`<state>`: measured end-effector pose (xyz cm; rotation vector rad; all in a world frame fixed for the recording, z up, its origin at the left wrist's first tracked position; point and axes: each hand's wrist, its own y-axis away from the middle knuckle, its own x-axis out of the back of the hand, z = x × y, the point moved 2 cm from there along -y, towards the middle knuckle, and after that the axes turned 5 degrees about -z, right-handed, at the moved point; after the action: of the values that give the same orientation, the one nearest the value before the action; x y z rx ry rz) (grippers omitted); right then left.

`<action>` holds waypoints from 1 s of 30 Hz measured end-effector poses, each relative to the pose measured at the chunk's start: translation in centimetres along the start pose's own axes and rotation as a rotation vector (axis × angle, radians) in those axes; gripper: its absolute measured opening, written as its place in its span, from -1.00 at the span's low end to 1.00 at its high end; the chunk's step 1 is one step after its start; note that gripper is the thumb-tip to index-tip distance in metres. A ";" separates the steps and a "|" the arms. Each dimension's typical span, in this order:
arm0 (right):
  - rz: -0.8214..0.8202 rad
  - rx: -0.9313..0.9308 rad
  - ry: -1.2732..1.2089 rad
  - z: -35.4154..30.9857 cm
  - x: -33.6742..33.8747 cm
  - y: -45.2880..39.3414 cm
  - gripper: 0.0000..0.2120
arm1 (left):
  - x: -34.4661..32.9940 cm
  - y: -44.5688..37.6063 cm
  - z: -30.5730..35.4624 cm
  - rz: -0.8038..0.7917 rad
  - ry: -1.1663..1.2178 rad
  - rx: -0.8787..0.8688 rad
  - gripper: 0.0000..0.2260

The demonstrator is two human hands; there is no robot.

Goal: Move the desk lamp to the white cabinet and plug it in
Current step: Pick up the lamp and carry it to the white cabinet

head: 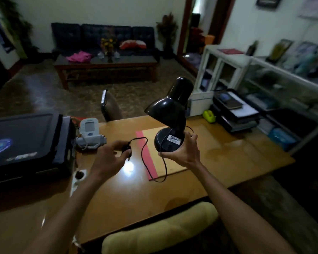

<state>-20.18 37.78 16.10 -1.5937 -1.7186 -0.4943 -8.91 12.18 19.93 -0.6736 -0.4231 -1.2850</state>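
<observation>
A black desk lamp (170,110) is lifted off the wooden desk (228,158) and tilted, its round base with a white label turned toward me. My right hand (184,151) grips that base from below and the right. Its black cord (145,158) loops down across the desk to the plug (126,149), which my left hand (110,158) holds just above the desktop. The white cabinet (226,57) with glass doors stands at the right wall, beyond the desk's far right corner.
A dark monitor (22,143) and a blood-pressure monitor (90,132) sit on the desk's left. A white power strip (78,177) lies near my left forearm. Black paper trays (235,110) and a green tape dispenser (209,116) occupy the far right. A chair back (109,105) stands beyond the desk.
</observation>
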 end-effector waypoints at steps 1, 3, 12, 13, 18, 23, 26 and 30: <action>0.026 -0.025 0.009 0.8 1.6 0.5 0.06 | -0.9 -0.6 1.1 -0.025 0.010 -0.032 -0.74; 0.070 -0.079 0.030 2.5 4.9 1.5 0.07 | -3.0 -2.0 3.5 -0.082 0.037 -0.090 -0.73; 0.267 -0.317 0.153 14.5 19.1 5.6 0.19 | -16.3 -6.8 15.8 -0.294 0.140 -0.294 -0.79; 0.290 -0.350 0.161 16.3 20.5 5.9 0.21 | -18.2 -7.4 17.3 -0.321 0.143 -0.307 -0.78; 0.402 -0.504 0.164 25.1 28.4 7.3 0.20 | -29.0 -10.3 25.0 -0.444 0.140 -0.430 -0.79; 0.446 -0.538 0.237 32.9 37.6 7.7 0.15 | -40.4 -13.4 33.6 -0.472 0.115 -0.515 -0.79; 0.445 -0.555 0.258 37.0 42.8 7.0 0.17 | -46.3 -15.8 38.9 -0.528 0.082 -0.600 -0.78; 0.454 -0.567 0.270 42.5 48.1 4.6 0.18 | -52.7 -19.5 44.8 -0.533 0.059 -0.689 -0.81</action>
<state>-24.70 101.73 22.02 -2.1185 -1.0110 -0.9664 -37.29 78.06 23.88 -1.1409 -0.0936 -1.9843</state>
